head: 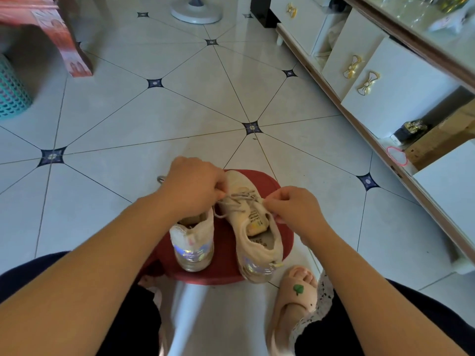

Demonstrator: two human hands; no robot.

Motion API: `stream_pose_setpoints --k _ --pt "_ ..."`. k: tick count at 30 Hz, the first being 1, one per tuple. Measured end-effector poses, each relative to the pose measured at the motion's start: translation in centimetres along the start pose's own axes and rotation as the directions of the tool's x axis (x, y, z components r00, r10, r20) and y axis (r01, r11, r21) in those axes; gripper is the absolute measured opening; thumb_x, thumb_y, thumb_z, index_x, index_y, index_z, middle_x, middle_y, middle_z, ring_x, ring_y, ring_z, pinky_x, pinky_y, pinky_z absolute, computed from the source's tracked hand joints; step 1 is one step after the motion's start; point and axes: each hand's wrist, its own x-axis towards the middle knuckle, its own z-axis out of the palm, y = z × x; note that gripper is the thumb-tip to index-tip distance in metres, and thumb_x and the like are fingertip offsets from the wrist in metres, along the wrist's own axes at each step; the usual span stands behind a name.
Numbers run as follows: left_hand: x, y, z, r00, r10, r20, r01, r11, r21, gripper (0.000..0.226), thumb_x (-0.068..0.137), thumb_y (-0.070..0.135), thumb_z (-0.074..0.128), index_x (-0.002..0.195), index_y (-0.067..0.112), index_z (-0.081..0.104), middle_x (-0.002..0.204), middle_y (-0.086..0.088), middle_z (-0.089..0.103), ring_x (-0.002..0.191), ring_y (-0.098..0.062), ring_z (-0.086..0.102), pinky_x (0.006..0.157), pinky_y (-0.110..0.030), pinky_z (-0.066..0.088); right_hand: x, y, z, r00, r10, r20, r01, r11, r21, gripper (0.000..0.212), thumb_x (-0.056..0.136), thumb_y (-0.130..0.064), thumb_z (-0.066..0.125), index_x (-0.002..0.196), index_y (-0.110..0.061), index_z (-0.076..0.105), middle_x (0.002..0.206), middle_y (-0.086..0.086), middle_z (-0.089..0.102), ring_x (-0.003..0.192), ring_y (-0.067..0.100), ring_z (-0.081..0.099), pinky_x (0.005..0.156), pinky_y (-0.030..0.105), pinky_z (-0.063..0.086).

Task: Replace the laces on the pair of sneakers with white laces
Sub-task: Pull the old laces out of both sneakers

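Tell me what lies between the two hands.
Head view: the laced front of one sneaker, its lace pinched by left hand and right hand.

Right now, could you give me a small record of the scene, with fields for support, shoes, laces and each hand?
Support: red round stool on the tiled floor
Shoes: left sneaker and right sneaker, both beige, heels toward the person
Laces: greyish laces threaded on the right sneaker
Left hand: pinches the laces on that shoe's left side
Right hand: pinches the laces on its right side
Left sneaker lacing: hidden by the left hand
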Motion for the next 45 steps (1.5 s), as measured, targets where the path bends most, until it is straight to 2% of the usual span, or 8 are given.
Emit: stream_pose_setpoints --k 5,9,15,22,28,31,41,45 --pt "0.3 2.4 2.1 0.996 -0.005 -0.087 0.003 1.0 -0.017 0.052 0.078 0.048 0.063 0.125 0.033 0.049 0.125 0.005 0.052 0.119 -0.021 0.039 0.099 -0.038 0.023 0.5 -0.7 0.6 0.993 -0.121 -0.011 0.118 0.979 -0.164 0.013 0.074 -0.016 0.064 0.077 -0.028 0.062 0.071 -0.014 0.058 0.068 0.005 0.055 0.057 0.02 0.043" --pt "0.2 3.5 3.1 0.985 0.0 -0.17 -0.026 0.988 -0.151 0.032 0.072 0.052 0.065 0.094 0.032 0.053 0.1 0.008 0.051 0.103 -0.017 0.042 0.081 -0.033 0.025 0.9 -0.9 1.2 0.958 -0.263 0.118 0.288 0.895 -0.341 0.031 0.081 -0.019 0.057 0.107 -0.033 0.066 0.094 -0.014 0.062 0.081 0.0 0.051 0.061 0.009 0.033" --pt "0.5 3.6 4.2 1.0 0.007 -0.005 -0.007 0.989 -0.145 0.029 0.072 0.05 0.064 0.081 0.028 0.048 0.078 0.009 0.052 0.085 -0.018 0.051 0.075 -0.035 0.024 1.5 -0.7 1.1 0.939 -0.299 0.173 0.345 0.812 -0.471 0.021 0.082 -0.022 0.059 0.098 -0.03 0.068 0.096 -0.012 0.064 0.082 0.003 0.051 0.065 0.012 0.037" --pt "0.4 4.2 4.4 0.998 0.016 -0.055 -0.016 1.0 -0.003 0.028 0.075 0.045 0.056 0.074 0.024 0.037 0.063 0.009 0.038 0.071 -0.019 0.043 0.072 -0.034 0.025 1.1 -0.9 1.1 0.969 -0.211 0.126 0.241 0.921 -0.306 0.009 0.082 -0.024 0.063 0.081 -0.033 0.061 0.087 -0.015 0.064 0.087 0.006 0.059 0.076 0.026 0.048" --pt "-0.2 4.1 4.7 0.993 -0.089 -0.077 0.071 0.976 -0.205 0.031 0.076 0.039 0.053 0.095 0.017 0.042 0.088 0.003 0.04 0.081 -0.019 0.045 0.071 -0.036 0.038 0.4 -0.9 0.1 0.962 0.06 0.265 -0.104 0.982 0.155 0.02 0.086 0.002 0.056 0.077 -0.016 0.061 0.077 -0.003 0.057 0.072 0.009 0.058 0.071 0.023 0.055" --pt "-0.4 3.7 4.4 0.995 -0.092 -0.037 0.08 0.967 -0.242 0.026 0.077 0.038 0.054 0.087 0.018 0.042 0.076 0.005 0.047 0.073 -0.018 0.048 0.065 -0.033 0.037 0.1 -0.8 0.0 0.932 0.116 0.344 -0.213 0.941 0.261 0.021 0.088 0.006 0.053 0.078 -0.012 0.059 0.076 0.0 0.056 0.069 0.01 0.059 0.069 0.022 0.057" --pt "-0.1 3.8 4.8 0.992 0.0 -0.124 -0.021 0.985 -0.169 0.02 0.086 0.035 0.054 0.096 0.018 0.053 0.089 0.002 0.061 0.083 -0.019 0.057 0.07 -0.034 0.046 0.0 -1.0 0.5 0.964 0.031 0.263 -0.057 0.994 0.092 0.01 0.083 -0.008 0.064 0.08 -0.018 0.061 0.082 -0.001 0.062 0.08 0.015 0.063 0.079 0.031 0.057" --pt "0.2 4.1 4.7 0.994 -0.006 -0.108 -0.014 0.983 -0.183 0.017 0.086 0.03 0.054 0.096 0.017 0.052 0.089 0.001 0.061 0.084 -0.02 0.057 0.07 -0.034 0.045 -0.3 -1.3 0.9 0.978 -0.123 0.168 0.145 0.982 -0.121 0.009 0.079 -0.019 0.068 0.077 -0.024 0.061 0.083 -0.004 0.063 0.083 0.016 0.062 0.081 0.037 0.054"
